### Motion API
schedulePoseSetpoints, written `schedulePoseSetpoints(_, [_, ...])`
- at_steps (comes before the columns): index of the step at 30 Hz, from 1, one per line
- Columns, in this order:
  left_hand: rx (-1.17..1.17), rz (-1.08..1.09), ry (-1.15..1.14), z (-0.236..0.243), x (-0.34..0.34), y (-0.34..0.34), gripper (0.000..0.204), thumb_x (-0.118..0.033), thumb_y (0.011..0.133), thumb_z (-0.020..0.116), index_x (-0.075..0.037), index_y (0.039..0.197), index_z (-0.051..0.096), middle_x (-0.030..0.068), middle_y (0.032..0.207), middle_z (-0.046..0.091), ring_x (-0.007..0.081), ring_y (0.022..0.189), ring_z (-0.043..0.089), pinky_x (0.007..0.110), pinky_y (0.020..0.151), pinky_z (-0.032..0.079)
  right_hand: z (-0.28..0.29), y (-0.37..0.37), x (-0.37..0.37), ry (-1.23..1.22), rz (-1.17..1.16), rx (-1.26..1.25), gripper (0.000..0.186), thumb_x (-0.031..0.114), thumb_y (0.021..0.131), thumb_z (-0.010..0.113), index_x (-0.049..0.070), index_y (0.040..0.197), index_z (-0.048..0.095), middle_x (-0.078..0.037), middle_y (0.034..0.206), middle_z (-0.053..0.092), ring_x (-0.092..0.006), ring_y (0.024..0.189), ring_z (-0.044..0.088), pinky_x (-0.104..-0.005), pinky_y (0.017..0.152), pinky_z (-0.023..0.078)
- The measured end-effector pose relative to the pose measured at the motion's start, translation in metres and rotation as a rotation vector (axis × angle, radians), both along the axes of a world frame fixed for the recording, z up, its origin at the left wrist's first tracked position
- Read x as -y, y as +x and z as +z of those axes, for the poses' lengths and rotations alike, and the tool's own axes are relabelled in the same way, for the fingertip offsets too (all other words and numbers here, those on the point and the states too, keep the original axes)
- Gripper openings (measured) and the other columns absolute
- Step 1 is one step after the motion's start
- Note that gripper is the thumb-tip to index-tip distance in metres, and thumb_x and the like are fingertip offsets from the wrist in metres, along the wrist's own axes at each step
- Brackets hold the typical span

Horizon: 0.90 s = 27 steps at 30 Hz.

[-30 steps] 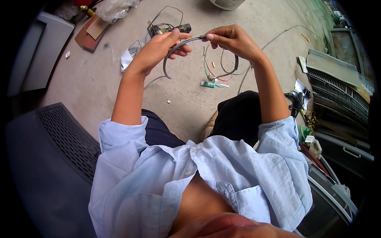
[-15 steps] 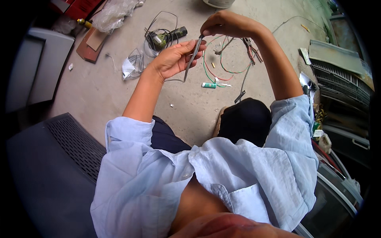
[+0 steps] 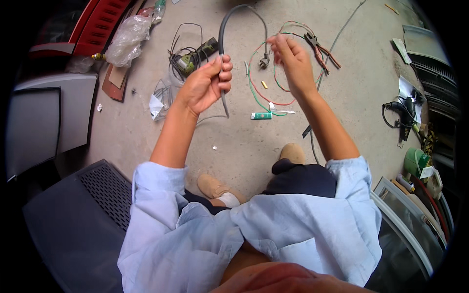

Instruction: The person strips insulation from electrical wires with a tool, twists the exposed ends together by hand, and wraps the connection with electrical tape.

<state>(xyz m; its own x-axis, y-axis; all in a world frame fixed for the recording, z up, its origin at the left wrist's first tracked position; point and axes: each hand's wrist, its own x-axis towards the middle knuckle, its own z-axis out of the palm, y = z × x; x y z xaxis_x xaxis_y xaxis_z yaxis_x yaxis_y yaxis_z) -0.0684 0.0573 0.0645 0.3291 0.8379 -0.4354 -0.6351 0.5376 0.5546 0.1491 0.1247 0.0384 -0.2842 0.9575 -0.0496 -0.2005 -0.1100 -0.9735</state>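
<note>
A grey power cord (image 3: 221, 36) arches up out of my left hand (image 3: 207, 85), whose fingers are closed around it. Its upper stretch is thicker and dark. From the top of the arch the cord drops on the right to a plug (image 3: 264, 63) with metal pins. A thinner grey length hangs below my left hand and bends away left. Beside the plug end is my right hand (image 3: 294, 61), slightly blurred, its fingers loosely bent and apart, with nothing visible in them. Red and green wires (image 3: 250, 80) lie coiled on the floor below it.
Pliers (image 3: 320, 52) lie right of the wire coil. A green power tool (image 3: 193, 59) with its cord lies at left. A small green box (image 3: 261, 116) and a yellow piece (image 3: 264, 84) rest nearer. A dark perforated panel (image 3: 105, 190) stands left, a black corded tool (image 3: 404, 117) right.
My right hand has left the cord by my left hand and moved right and down. My left fingers have closed around the cord, which now arches up with its plug showing. The view has shifted.
</note>
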Motion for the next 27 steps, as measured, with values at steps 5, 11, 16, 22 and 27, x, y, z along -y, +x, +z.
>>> schedulePoseSetpoints(5, [-0.088, -0.055, -0.065, -0.002, 0.016, 0.025, 0.018, -0.024, 0.1, 0.048, -0.008, 0.107, 0.047, -0.0042, 0.087, 0.044, 0.0036, 0.069, 0.042, 0.018, 0.056, 0.036, -0.075, 0.007, -0.03, -0.652, 0.204, -0.584, 0.072, 0.047, 0.101, 0.032, -0.012, 0.14, 0.021, -0.023, 0.134, 0.046, -0.0261, 0.117, 0.052, -0.0402, 0.098, 0.046])
schedulePoseSetpoints(11, [-0.275, -0.166, -0.065, 0.019, 0.028, 0.044, 0.02, -0.027, 0.1, 0.047, -0.007, 0.102, 0.05, -0.0038, 0.084, 0.046, 0.0027, 0.066, 0.04, 0.016, 0.054, 0.033, -0.082, -0.011, -0.08, -0.698, 0.414, -0.847, 0.071, 0.047, 0.1, 0.03, -0.014, 0.137, 0.023, -0.026, 0.131, 0.049, -0.0315, 0.124, 0.048, -0.0484, 0.104, 0.041])
schedulePoseSetpoints(16, [-0.205, -0.038, -0.071, 0.016, 0.036, 0.043, 0.02, -0.028, 0.1, 0.046, -0.008, 0.101, 0.047, -0.0041, 0.083, 0.043, 0.0028, 0.065, 0.038, 0.016, 0.053, 0.032, -0.056, 0.006, -0.095, -0.35, 0.087, -0.881, 0.034, 0.012, 0.098, 0.043, 0.002, 0.13, 0.047, -0.018, 0.123, 0.057, -0.0232, 0.113, 0.058, -0.0403, 0.097, 0.049])
schedulePoseSetpoints(22, [0.156, 0.078, -0.266, -0.011, 0.04, 0.035, 0.014, -0.025, 0.101, 0.044, -0.012, 0.102, 0.045, -0.0029, 0.086, 0.043, 0.0051, 0.067, 0.04, 0.018, 0.054, 0.035, -0.045, 0.002, -0.15, -0.358, 0.755, 0.094, 0.031, 0.017, 0.097, 0.046, 0.004, 0.124, 0.056, -0.007, 0.109, 0.067, -0.0064, 0.089, 0.065, -0.0172, 0.073, 0.053])
schedulePoseSetpoints(27, [0.455, 0.122, -0.383, -0.066, 0.033, 0.058, 0.012, -0.024, 0.102, 0.042, -0.013, 0.102, 0.046, -0.0029, 0.086, 0.045, 0.0065, 0.069, 0.043, 0.019, 0.055, 0.036, -0.077, -0.037, -0.178, -0.4, 0.82, 0.72, 0.026, 0.01, 0.094, 0.043, 0.002, 0.109, 0.063, -0.008, 0.096, 0.071, -0.0113, 0.083, 0.068, -0.0188, 0.069, 0.054])
